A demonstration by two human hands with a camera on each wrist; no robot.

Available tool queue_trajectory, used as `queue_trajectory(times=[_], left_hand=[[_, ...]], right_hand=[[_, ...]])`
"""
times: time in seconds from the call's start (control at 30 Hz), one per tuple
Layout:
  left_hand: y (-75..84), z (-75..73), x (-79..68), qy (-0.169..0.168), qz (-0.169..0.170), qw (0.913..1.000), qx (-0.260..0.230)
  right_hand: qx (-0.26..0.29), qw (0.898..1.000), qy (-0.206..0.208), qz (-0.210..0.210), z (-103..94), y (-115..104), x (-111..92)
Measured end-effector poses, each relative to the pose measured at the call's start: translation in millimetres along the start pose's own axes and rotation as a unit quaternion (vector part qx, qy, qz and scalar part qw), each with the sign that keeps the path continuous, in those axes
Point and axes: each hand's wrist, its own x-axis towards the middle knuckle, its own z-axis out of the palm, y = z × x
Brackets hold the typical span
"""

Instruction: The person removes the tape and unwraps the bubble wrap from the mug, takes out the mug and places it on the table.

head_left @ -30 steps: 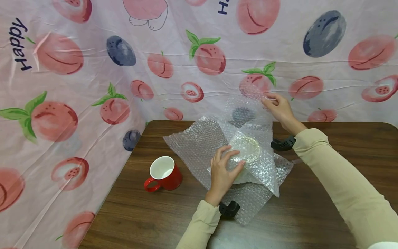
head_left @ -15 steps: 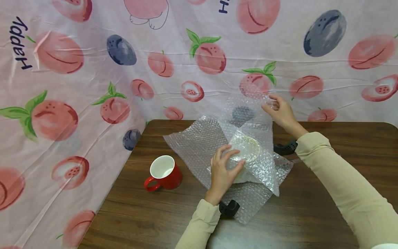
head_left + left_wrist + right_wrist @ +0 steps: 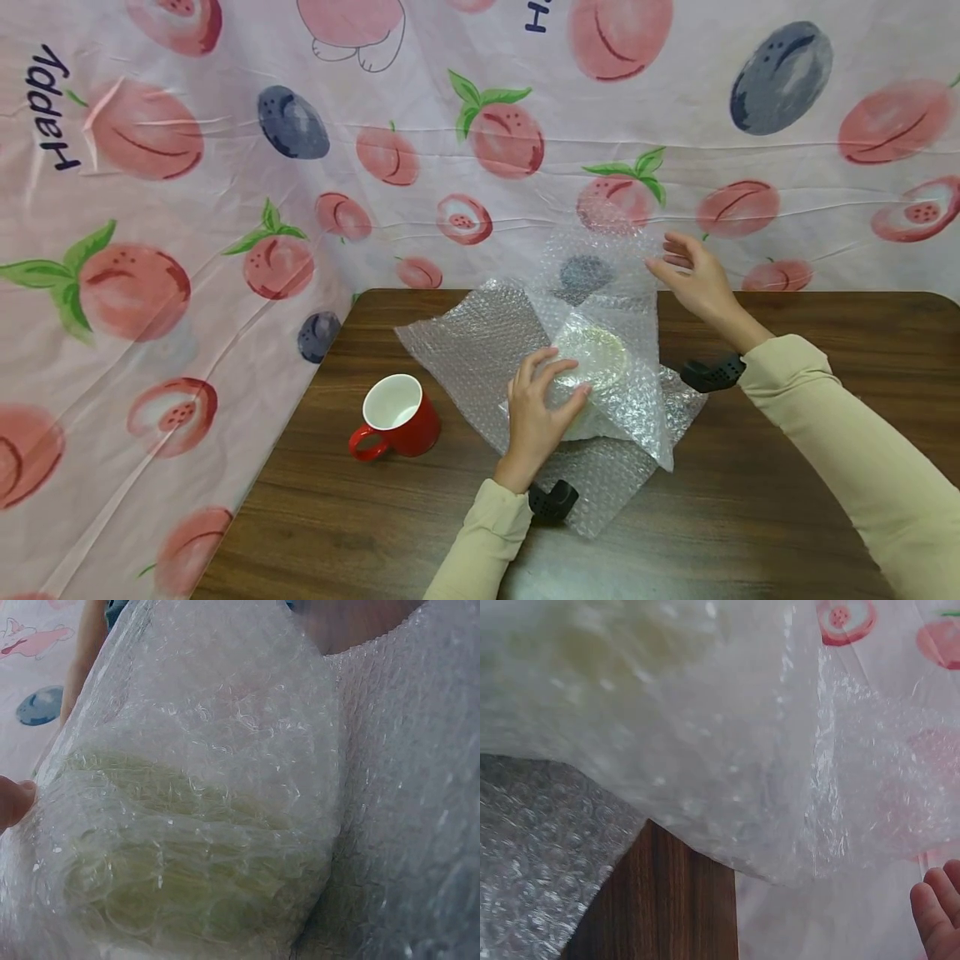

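A roundish thing with a pale yellow-green rim (image 3: pixel 611 354) lies under layers of clear bubble wrap (image 3: pixel 480 333); its kind is hidden. Through the plastic, the left wrist view shows the yellow-green thing (image 3: pixel 195 892) close up. My left hand (image 3: pixel 534 417) rests on the near left side of this bundle, fingers spread and slightly bent. At the far end a flap of the wrap stands up against the backdrop. My right hand (image 3: pixel 701 279) is just right of that flap, holding nothing, its fingers (image 3: pixel 932 915) loosely extended and apart from the plastic.
A red mug (image 3: pixel 411 421), white inside, stands upright left of the wrap with its handle toward the near left. The brown wooden table (image 3: pixel 322 517) meets a fruit-print cloth (image 3: pixel 420 183) at the back and left.
My right hand has let go of the upright flap's edge and moved right, away from it. The left hand and the mug stay where they were; the flap still stands.
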Motion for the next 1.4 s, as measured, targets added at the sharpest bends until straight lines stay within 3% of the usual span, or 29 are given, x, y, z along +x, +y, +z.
queue_trajectory(times=[0.2, 0.4, 0.57, 0.8, 0.87, 1.13, 1.4], left_hand=[[1.7, -0.5, 2.0, -0.008, -0.008, 0.9999, 0.002], [3.2, 0.0, 3.7, -0.01, -0.013, 0.9998, 0.006], [3.2, 0.1, 3.8, -0.012, -0.008, 0.9998, 0.011], [3.1, 0.6, 3.7, -0.01, 0.001, 0.9997, 0.022], [3.5, 0.2, 3.4, -0.013, -0.001, 0.9997, 0.021], [3.7, -3.2, 3.1, -0.032, -0.011, 0.9994, 0.005], [1.8, -14.5, 6.4, -0.098, -0.019, 0.9945, -0.033]], right_hand=[[0.013, 0.999, 0.014, -0.038, 1.3, -3.0, -13.7], [-0.019, 0.991, -0.006, -0.135, 14.4, 0.0, -31.3], [-0.06, 0.969, -0.032, -0.24, 29.6, 1.1, -49.7], [-0.122, 0.922, -0.061, -0.362, 45.6, 3.0, -67.5], [-0.135, 0.915, -0.072, -0.373, 47.8, 2.8, -71.5], [-0.168, 0.916, -0.091, -0.353, 53.0, 1.4, -81.1], [-0.212, 0.904, -0.091, -0.359, 57.3, -2.6, -87.8]])
